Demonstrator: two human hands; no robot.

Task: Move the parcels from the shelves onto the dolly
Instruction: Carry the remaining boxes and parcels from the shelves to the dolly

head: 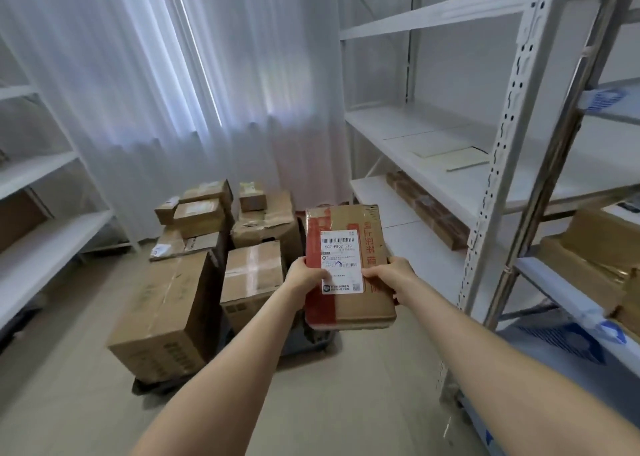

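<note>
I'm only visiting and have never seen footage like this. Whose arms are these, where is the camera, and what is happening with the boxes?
No machine here: these are a person's bare arms, filmed by one wide-angle camera worn on the head, looking forward and down. The left hand and right hand grip a flat brown parcel with red tape and a white label, one hand on each side. Ahead on the floor, a low dolly carries stacked boxes. White shelves stand on the right; a long parcel lies on a lower board. A curtain hangs behind.
</note>
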